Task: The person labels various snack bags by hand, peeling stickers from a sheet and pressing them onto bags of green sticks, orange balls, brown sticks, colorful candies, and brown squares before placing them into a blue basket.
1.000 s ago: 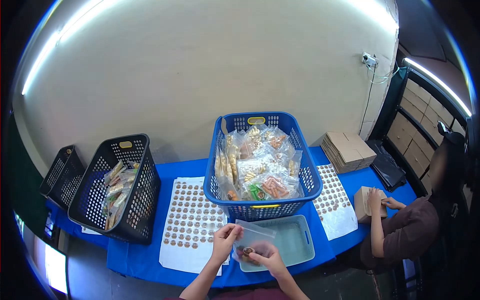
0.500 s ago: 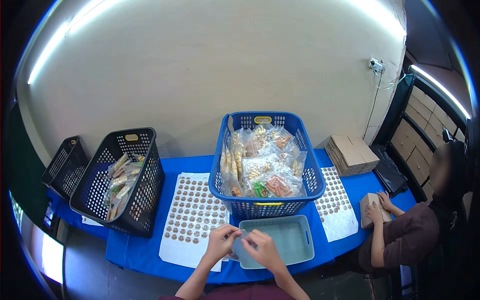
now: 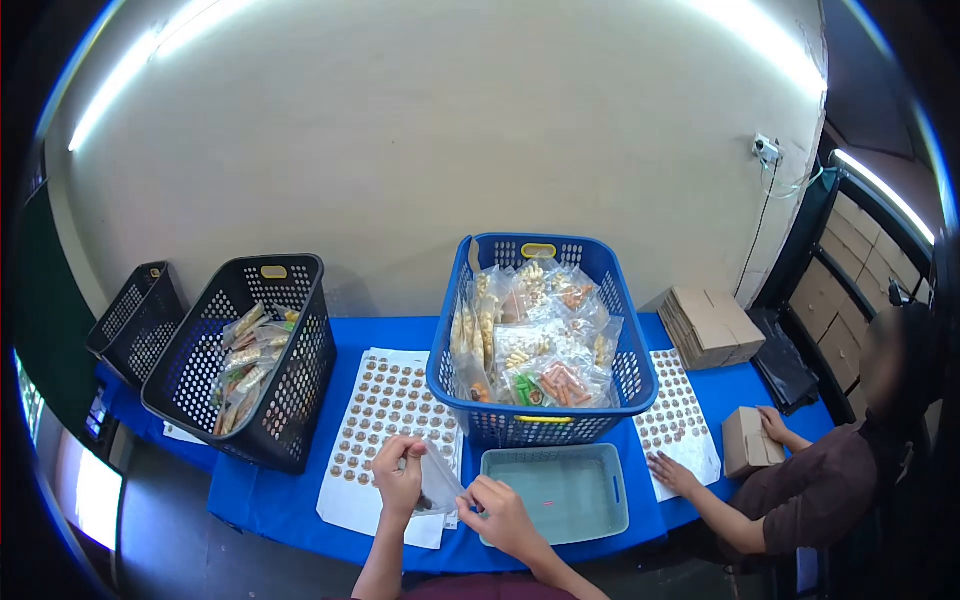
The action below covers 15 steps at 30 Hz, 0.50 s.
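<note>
My left hand is closed on the upper left edge of a clear plastic bag. Something small and dark shows at the bag's bottom, too indistinct to name. On the bag's right edge my right hand is pinched. Both hands are above the table's front part, in front of a sheet of round stickers and left of a shallow grey-green tray. A small red mark or scrap lies in the tray.
A blue basket full of bagged snacks stands behind the tray. To the left are a black basket holding bags and another black basket. Flat cardboard is stacked at right, near a co-worker with a carton.
My hands have moved apart, the left one up and leftward, and the bag is now spread between them. One co-worker's hand has gone from the carton to the right sticker sheet.
</note>
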{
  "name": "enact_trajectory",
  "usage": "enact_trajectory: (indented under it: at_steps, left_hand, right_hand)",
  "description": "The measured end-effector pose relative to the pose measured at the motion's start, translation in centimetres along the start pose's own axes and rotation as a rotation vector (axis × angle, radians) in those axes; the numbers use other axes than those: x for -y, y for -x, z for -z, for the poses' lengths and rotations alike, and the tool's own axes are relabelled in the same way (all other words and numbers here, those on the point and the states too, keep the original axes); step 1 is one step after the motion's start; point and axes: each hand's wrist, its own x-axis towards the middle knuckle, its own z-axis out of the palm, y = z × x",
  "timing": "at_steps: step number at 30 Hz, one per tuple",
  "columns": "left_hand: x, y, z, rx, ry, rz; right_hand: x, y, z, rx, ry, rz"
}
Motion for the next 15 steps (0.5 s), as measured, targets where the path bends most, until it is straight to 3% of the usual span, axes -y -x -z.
enact_trajectory:
  at_steps: [2,7,10,12,15]
  left_hand:
    - [0.6,0.2,-0.6,0.002,-0.002,-0.019]
    - [0.0,0.9,-1.7,0.277,0.103,-0.07]
    - [-1.5,2.9,-2.3,0.557,0.153,-0.125]
    - [-1.2,4.2,-3.4,0.6,0.18,-0.176]
    - [0.5,4.8,-4.4,0.585,0.231,-0.082]
  right_hand:
    - [-0.4,0.5,-0.2,-0.019,-0.042,-0.062]
    - [-3.2,1.8,1.0,-0.264,-0.152,-0.351]
    - [-4.2,2.5,0.8,-0.324,-0.158,-0.417]
    - [-4.2,3.2,-0.5,-0.349,-0.26,-0.416]
    - [-4.2,3.4,-0.9,-0.352,-0.267,-0.343]
